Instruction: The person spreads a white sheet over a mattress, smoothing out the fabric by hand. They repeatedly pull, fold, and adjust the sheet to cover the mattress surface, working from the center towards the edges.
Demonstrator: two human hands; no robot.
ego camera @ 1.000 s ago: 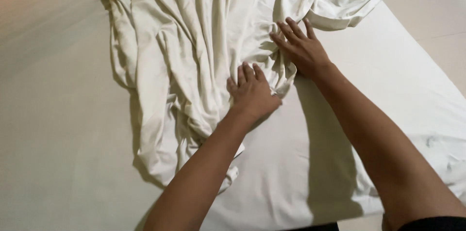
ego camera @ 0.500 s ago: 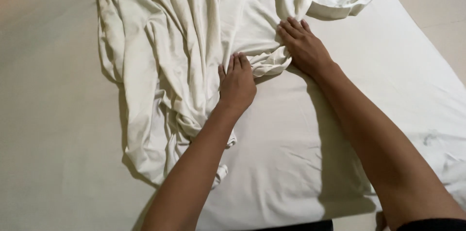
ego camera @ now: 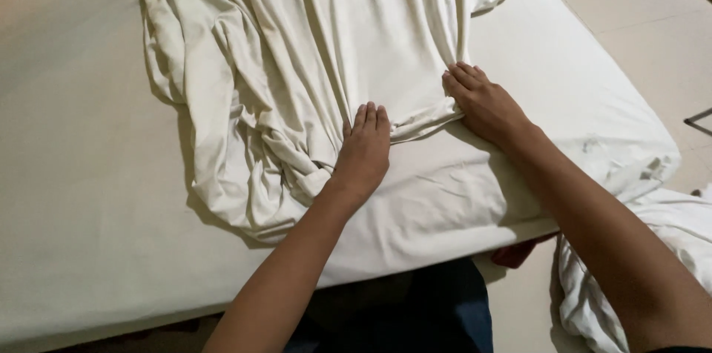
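A loose, crumpled white sheet lies spread over a mattress covered in white fabric. My left hand lies flat on the sheet's near edge, fingers together and pointing away from me. To the right of it, my right hand presses palm down on the same edge, where the cloth bunches into folds. Neither hand has cloth pinched in its fingers. Between the two hands the sheet's hem is pulled into a slight curve.
The mattress's near edge runs across in front of my body. More white cloth hangs off the right corner toward the light tiled floor. A dark red object shows under the mattress edge.
Both hands have slid forward along the sheet, pushing its near edge further up the mattress. The left hand has moved apart from the right, and the cloth between them looks flatter.
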